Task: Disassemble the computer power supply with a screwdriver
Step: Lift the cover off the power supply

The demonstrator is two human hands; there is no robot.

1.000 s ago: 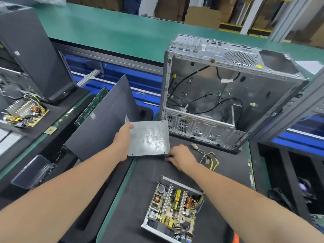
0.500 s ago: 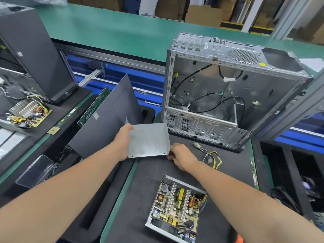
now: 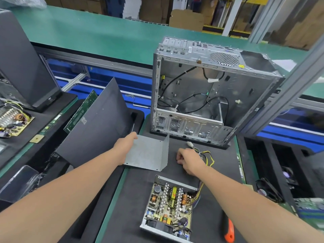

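Observation:
The opened power supply (image 3: 169,206) lies on the black mat near me, its circuit board and coils exposed. Its grey metal cover (image 3: 149,153) lies further back on the mat, one side bent upward. My left hand (image 3: 126,143) grips the cover at its left edge. My right hand (image 3: 187,159) rests on the mat to the right of the cover, fingers curled, apart from it and beside the supply's yellow and black wire bundle (image 3: 205,155). An orange-handled screwdriver (image 3: 229,231) lies on the mat by my right forearm.
An empty computer case (image 3: 201,95) stands open behind the cover. A dark side panel (image 3: 98,127) leans to the left, with a green board (image 3: 80,111) behind it. Another bare circuit board (image 3: 14,121) and a clear plastic box (image 3: 17,183) sit at the left. A fan (image 3: 268,190) lies at the right.
My right hand has let go of the cover's right corner and moved right toward the wires. The cover has dropped lower onto the mat, my left hand still on it.

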